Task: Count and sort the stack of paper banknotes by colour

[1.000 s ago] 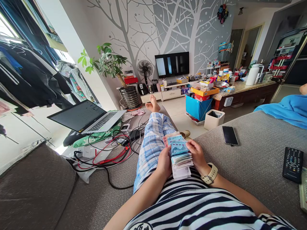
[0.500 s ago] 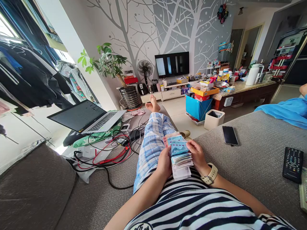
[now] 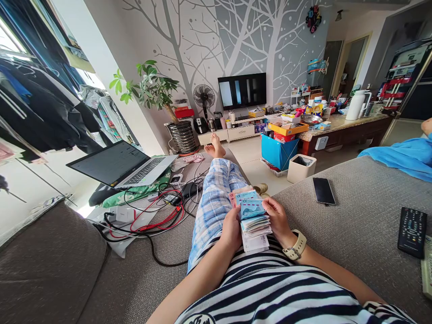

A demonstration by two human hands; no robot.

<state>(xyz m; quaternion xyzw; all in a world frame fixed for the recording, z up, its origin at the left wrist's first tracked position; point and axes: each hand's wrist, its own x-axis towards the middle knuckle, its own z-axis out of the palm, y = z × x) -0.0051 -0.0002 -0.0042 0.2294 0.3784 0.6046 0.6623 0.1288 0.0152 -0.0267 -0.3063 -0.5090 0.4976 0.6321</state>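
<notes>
A thick bundle of banknotes point(image 3: 255, 225) is held over my lap, above the striped shirt point(image 3: 270, 288). Blue notes marked 10 fan out at its far end, a pinkish note shows beneath them, and a pale note sticks out toward me. My left hand point(image 3: 232, 226) is closed around the bundle's left edge, thumb on top. At the upper right corner, my right hand point(image 3: 277, 219) pinches the front blue note between thumb and fingers. A pale watch point(image 3: 294, 245) is on my right wrist. The fingers under the bundle are hidden.
To the left, an open laptop point(image 3: 145, 171) rests on a green cloth beside tangled cables point(image 3: 168, 216). On the right of the sofa lie a phone point(image 3: 324, 191) and a black remote point(image 3: 412, 232). A bin point(image 3: 301, 168) stands past the sofa edge, near a cluttered table point(image 3: 367, 122).
</notes>
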